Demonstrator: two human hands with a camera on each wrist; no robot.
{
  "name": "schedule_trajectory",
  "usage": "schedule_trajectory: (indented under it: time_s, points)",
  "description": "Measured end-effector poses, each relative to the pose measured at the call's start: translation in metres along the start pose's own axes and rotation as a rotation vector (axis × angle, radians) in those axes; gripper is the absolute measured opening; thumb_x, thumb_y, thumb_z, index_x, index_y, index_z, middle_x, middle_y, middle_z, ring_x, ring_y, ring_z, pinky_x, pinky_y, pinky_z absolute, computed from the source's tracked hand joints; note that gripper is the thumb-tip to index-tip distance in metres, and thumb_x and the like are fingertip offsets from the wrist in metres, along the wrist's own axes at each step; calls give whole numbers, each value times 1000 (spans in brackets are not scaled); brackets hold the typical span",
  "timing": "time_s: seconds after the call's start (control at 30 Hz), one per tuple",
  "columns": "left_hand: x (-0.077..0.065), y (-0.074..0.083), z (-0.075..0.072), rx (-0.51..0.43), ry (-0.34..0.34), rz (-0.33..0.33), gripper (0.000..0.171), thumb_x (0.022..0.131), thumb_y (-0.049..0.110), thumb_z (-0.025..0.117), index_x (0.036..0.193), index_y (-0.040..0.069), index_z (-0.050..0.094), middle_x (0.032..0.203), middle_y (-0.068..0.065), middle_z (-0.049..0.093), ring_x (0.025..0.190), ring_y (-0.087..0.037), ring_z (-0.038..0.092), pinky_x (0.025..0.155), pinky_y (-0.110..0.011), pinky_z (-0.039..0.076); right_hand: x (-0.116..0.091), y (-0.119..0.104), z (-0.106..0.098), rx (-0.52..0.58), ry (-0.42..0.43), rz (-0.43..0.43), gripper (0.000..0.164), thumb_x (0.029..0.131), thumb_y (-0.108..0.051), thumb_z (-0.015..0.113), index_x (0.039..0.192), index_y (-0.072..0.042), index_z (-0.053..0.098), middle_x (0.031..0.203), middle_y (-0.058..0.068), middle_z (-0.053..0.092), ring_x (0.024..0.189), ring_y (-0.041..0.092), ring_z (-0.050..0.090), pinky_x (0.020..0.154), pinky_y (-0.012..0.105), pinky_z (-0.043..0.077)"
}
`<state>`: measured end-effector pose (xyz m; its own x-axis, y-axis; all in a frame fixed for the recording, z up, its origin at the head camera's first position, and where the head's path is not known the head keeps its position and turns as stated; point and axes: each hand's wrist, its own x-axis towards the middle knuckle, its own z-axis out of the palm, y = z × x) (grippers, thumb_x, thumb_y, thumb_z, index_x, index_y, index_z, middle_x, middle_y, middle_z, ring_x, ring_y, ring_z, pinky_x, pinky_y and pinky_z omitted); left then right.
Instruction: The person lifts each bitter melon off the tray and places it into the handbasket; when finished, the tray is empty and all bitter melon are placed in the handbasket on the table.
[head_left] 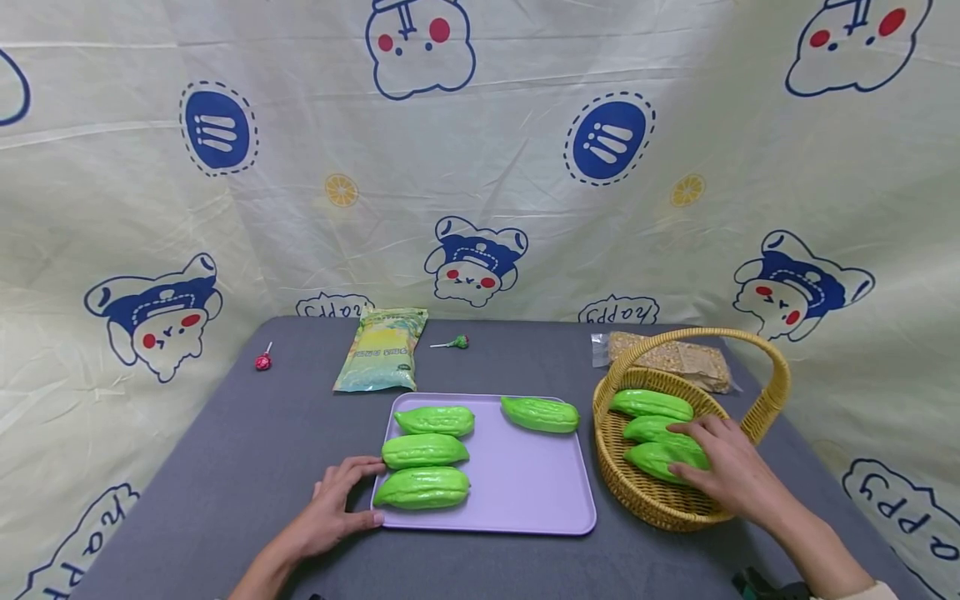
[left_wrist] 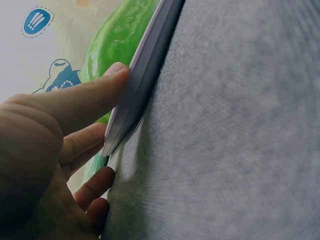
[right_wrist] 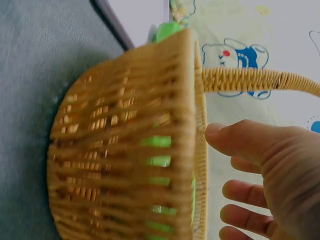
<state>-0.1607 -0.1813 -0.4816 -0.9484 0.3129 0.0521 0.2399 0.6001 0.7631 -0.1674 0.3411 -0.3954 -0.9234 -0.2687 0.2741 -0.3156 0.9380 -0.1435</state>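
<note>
Over the woven basket, the right hand hangs by the rim, its thumb and fingers parted with a wide gap and gripping nothing. Three green gourds sit inside. The near gourd lies right beneath the thumb, and the middle gourd is under the fingertips — whether they touch, I can't tell. The far gourd is just beyond them.

To the left is a lilac tray. The left hand touches its left edge, thumb near the front corner, fingers spread wide from it further up. Beside those fingers, three gourds form a column on the tray; a lone gourd lies at the far right corner, well apart from both hands.

Behind, on the grey surface, are a yellow-green bag, two lollipops and — behind the basket — a clear pack.
</note>
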Motion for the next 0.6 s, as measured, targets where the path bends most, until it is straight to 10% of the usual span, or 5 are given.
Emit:
schedule_trajectory:
  time_s: [0.6]
  points:
    - [0,0,0,0,12,16,58,75,37,76,126,19,55,135,0,48,117,-23,34,83,-36,21,8,-51,-1,28,223,-195,47,65,-19,83,108,-10,65,98,4,58,91,22,48,74,38,36]
